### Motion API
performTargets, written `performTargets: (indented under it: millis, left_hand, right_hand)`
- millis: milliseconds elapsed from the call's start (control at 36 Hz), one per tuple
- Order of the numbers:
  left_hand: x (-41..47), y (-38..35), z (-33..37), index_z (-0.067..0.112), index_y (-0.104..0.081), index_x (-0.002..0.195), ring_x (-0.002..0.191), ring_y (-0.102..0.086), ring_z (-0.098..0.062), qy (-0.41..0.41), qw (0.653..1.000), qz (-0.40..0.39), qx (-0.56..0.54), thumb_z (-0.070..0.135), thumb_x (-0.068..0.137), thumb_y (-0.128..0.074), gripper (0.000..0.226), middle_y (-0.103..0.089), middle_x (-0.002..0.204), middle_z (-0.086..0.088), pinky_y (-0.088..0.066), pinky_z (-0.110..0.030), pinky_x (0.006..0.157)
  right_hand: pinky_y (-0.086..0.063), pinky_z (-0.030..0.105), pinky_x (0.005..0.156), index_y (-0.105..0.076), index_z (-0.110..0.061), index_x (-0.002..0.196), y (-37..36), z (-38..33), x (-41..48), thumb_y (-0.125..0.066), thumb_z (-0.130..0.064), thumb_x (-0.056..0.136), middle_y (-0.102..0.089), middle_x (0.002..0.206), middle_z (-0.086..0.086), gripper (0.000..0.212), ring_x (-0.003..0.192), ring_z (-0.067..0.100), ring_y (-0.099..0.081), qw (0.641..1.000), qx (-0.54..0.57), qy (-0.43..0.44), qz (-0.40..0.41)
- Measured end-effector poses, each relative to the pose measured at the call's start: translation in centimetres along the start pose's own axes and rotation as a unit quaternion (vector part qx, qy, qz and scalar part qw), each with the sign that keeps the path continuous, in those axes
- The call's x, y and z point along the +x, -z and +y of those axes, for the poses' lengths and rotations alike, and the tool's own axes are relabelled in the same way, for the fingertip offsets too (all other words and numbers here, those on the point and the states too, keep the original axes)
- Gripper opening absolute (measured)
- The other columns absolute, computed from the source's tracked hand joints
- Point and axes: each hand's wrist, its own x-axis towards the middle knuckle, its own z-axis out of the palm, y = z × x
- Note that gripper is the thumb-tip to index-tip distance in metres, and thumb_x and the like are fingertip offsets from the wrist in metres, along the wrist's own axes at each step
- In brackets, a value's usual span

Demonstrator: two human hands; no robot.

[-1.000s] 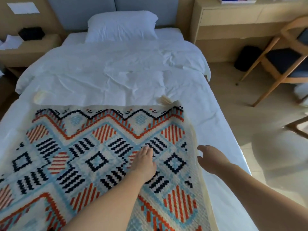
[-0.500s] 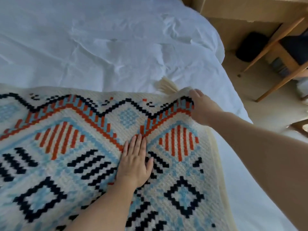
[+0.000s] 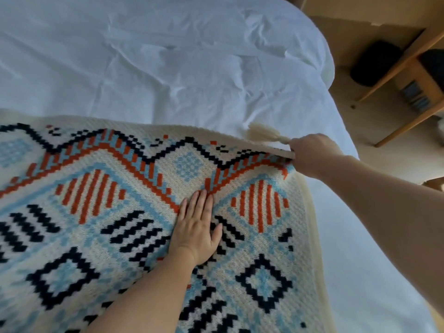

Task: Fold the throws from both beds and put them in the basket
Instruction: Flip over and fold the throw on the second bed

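A cream knitted throw (image 3: 101, 212) with orange, light blue and black geometric patterns lies spread over the lower part of a white bed (image 3: 168, 56). My left hand (image 3: 198, 227) presses flat on the throw, fingers straight and together. My right hand (image 3: 310, 155) grips the throw's far right corner, just beside its cream tassel (image 3: 266, 137), and the corner edge is lifted slightly off the sheet. No basket is in view.
To the right of the bed runs a tan floor (image 3: 374, 126). A wooden chair (image 3: 408, 75) stands there at the upper right, with a dark round object (image 3: 374, 63) on the floor behind its legs. A wooden desk edge (image 3: 360, 20) lies beyond.
My right hand went from hovering open beside the throw to its far right corner and closed on it. My left hand slid forward, still flat. The view tilted down and closer.
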Motion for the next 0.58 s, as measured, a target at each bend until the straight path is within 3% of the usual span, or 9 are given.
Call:
performTargets:
  millis: [83,167,222,306,333,389,444,500,583]
  left_hand:
    - [0.0,2.4,0.2,0.013,0.009,0.149,0.146,0.010,-0.021,-0.004,1.000,0.008,-0.003,0.058,0.091,-0.003,0.074,0.013,0.158,-0.008,0.005,-0.042,0.119]
    - [1.8,6.6,-0.4,0.015,0.007,0.149,0.138,-0.023,-0.026,0.043,0.995,0.078,-0.048,0.053,0.095,-0.020,0.072,0.014,0.157,-0.008,-0.025,-0.041,0.114]
    - [3.9,9.6,-1.2,0.018,0.013,0.148,0.115,-0.047,-0.024,0.068,0.989,0.124,-0.049,0.042,0.095,-0.038,0.078,0.018,0.156,-0.004,-0.049,-0.034,0.089]
    - [6.1,13.3,-2.4,0.029,0.015,0.147,0.087,-0.052,-0.019,0.075,0.989,0.114,-0.060,0.017,0.089,-0.053,0.090,0.021,0.156,0.004,-0.051,-0.031,0.057]
    - [6.5,14.1,-2.7,0.030,0.007,0.149,0.088,-0.051,-0.019,0.074,0.991,0.095,-0.062,0.011,0.089,-0.053,0.087,0.014,0.157,0.004,-0.052,-0.034,0.058]
    - [6.5,14.9,-3.1,0.020,-0.028,0.144,0.094,-0.052,-0.024,0.057,0.993,0.061,-0.078,0.006,0.090,-0.048,0.059,-0.021,0.152,-0.006,-0.052,-0.041,0.071]
    - [5.6,15.0,-3.4,0.010,-0.053,0.116,0.094,-0.054,-0.026,0.040,0.992,0.058,-0.107,0.003,0.089,-0.044,0.029,-0.050,0.124,-0.008,-0.049,-0.043,0.078]
    - [4.1,14.7,-3.6,0.009,-0.056,0.110,0.095,-0.053,-0.025,0.031,0.988,0.061,-0.136,0.002,0.089,-0.044,0.025,-0.054,0.116,-0.006,-0.047,-0.041,0.081]
    - [1.3,14.6,-3.7,0.008,-0.054,0.119,0.102,-0.054,-0.023,0.024,0.983,0.067,-0.169,0.005,0.092,-0.045,0.029,-0.054,0.123,-0.006,-0.043,-0.034,0.083]
  right_hand:
    - [-0.033,0.028,0.074,-0.060,-0.021,0.106,0.2,0.6,-2.6,-0.044,-0.006,0.087,-0.048,0.076,-0.002,0.029,0.075,0.019,-0.044,0.996,-0.076,-0.009,-0.038]
    - [-0.031,0.025,0.076,-0.064,-0.020,0.097,-0.1,1.1,-5.0,-0.043,-0.002,0.086,-0.060,0.084,-0.002,0.029,0.081,0.020,-0.054,0.995,-0.088,0.000,-0.047]
    - [-0.032,0.026,0.078,-0.066,-0.021,0.098,-0.7,1.4,-6.4,-0.043,-0.002,0.085,-0.064,0.086,-0.003,0.033,0.083,0.020,-0.058,0.996,-0.076,0.016,-0.036]
    - [-0.042,0.029,0.082,-0.062,-0.020,0.112,-1.4,1.7,-8.3,-0.041,-0.003,0.088,-0.068,0.096,0.002,0.037,0.090,0.024,-0.063,0.999,-0.038,0.017,-0.028]
    - [-0.047,0.032,0.082,-0.058,-0.019,0.117,-1.6,1.6,-9.0,-0.040,-0.002,0.088,-0.068,0.095,0.005,0.037,0.090,0.027,-0.063,1.000,-0.017,0.009,-0.024]
    - [-0.052,0.039,0.079,-0.052,-0.016,0.119,-2.1,1.6,-10.2,-0.040,-0.001,0.086,-0.066,0.089,0.009,0.038,0.087,0.031,-0.062,0.999,0.034,-0.009,-0.028]
    - [-0.052,0.039,0.076,-0.050,-0.015,0.120,-2.5,1.7,-11.2,-0.040,0.001,0.085,-0.064,0.087,0.010,0.039,0.085,0.032,-0.061,0.998,0.057,-0.021,-0.031]
    - [-0.049,0.035,0.077,-0.049,-0.015,0.123,-2.6,1.7,-12.2,-0.041,-0.001,0.089,-0.065,0.090,0.009,0.038,0.088,0.030,-0.061,0.998,0.045,-0.030,-0.032]
    - [-0.040,0.029,0.082,-0.049,-0.020,0.124,-2.6,1.8,-13.7,-0.042,-0.006,0.093,-0.069,0.099,0.005,0.035,0.091,0.025,-0.062,0.998,0.006,-0.029,-0.046]
